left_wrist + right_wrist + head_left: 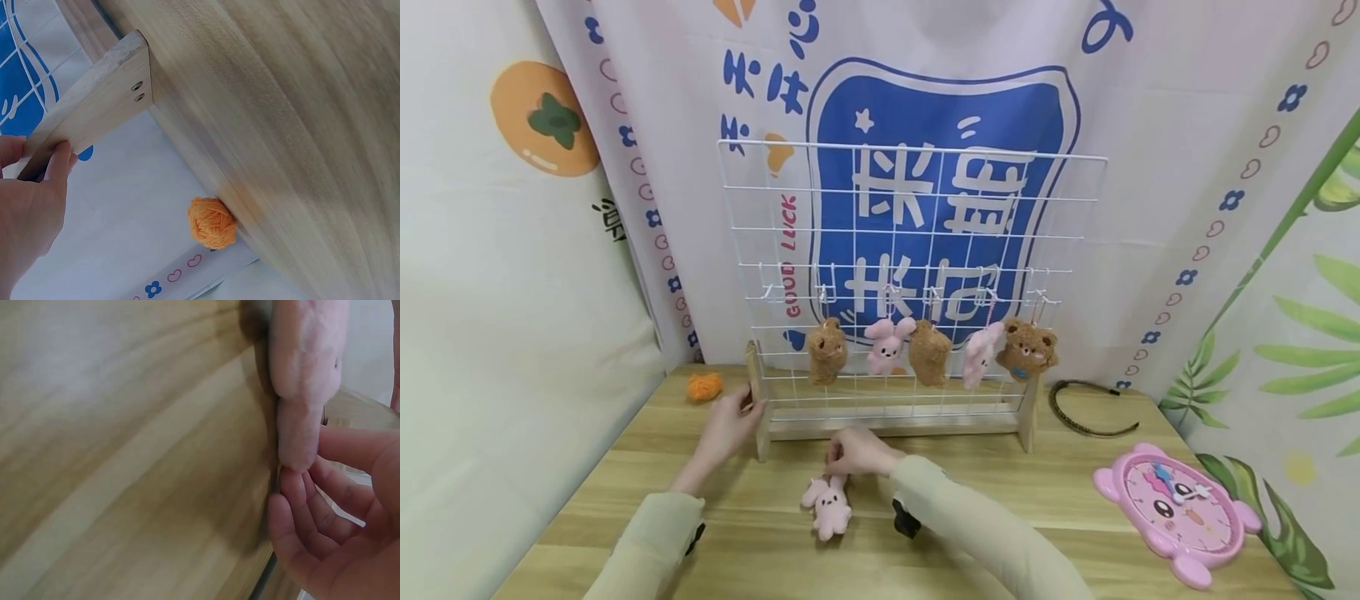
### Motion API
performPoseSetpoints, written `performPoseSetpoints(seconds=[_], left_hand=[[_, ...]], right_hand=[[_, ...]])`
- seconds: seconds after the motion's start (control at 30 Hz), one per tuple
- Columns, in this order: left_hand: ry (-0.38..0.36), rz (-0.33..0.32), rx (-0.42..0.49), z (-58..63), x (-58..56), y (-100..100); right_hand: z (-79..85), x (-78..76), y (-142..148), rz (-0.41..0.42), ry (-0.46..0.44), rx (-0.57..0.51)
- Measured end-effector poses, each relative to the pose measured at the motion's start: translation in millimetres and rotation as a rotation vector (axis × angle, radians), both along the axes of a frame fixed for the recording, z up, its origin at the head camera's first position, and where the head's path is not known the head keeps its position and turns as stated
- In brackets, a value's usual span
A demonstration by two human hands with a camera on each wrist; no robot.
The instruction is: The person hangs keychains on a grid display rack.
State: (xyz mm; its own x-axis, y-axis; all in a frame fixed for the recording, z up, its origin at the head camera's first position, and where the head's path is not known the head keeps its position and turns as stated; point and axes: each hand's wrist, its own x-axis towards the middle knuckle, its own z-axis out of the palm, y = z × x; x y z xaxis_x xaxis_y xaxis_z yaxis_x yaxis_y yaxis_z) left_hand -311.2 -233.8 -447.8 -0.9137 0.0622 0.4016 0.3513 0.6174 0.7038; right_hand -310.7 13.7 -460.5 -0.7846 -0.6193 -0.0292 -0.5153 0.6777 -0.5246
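A pink plush bunny keychain (831, 512) lies face up on the wooden table, its ears toward the rack. My right hand (857, 452) pinches it at the tip of an ear; the right wrist view shows the fingers (290, 540) curled there, and any cord is mostly hidden. With my left hand (732, 423) I grip the wooden side post (103, 94) of a white wire grid rack (917, 154). Brown bear plushes (1028, 350) and pink bunny plushes (889, 346) hang in a row from hooks on the grid.
An orange yarn ball (704, 387) sits at the table's back left, beyond my left hand. Right of the rack lies a dark headband (1075, 425). A pink clock (1183, 508) is at the table's right side. Printed cloth (1180, 108) hangs behind everything.
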Motion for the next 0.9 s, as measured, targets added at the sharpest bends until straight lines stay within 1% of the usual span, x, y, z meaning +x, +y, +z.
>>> performPoseSetpoints(seconds=[0.2, 0.37, 0.5, 0.63, 0.73, 0.83, 0.9], left_hand=[[0.007, 0.006, -0.004, 0.3, 0.3, 1], [-0.004, -0.007, 0.010, 0.6, 0.9, 1], [-0.009, -0.013, 0.020, 1.3, 0.7, 1], [-0.007, -0.004, 0.009, 1.0, 0.7, 1], [-0.007, 0.002, 0.001, 0.2, 1.0, 2], [-0.001, 0.000, -0.003, -0.3, 1.3, 2], [0.003, 0.000, 0.000, 0.1, 1.3, 2]], right_hand=[[1.2, 1.0, -5, -0.034, -0.045, 0.046], [3.9, 3.6, -10, -0.069, -0.022, 0.113], [4.0, 4.0, -11, -0.073, 0.000, 0.141], [2.8, 2.2, -8, -0.039, -0.006, 0.110], [4.0, 0.3, -3, 0.003, -0.013, 0.054], [9.7, -1.3, 2, 0.019, -0.010, -0.006], [15.9, -1.7, 5, 0.015, -0.002, -0.035]])
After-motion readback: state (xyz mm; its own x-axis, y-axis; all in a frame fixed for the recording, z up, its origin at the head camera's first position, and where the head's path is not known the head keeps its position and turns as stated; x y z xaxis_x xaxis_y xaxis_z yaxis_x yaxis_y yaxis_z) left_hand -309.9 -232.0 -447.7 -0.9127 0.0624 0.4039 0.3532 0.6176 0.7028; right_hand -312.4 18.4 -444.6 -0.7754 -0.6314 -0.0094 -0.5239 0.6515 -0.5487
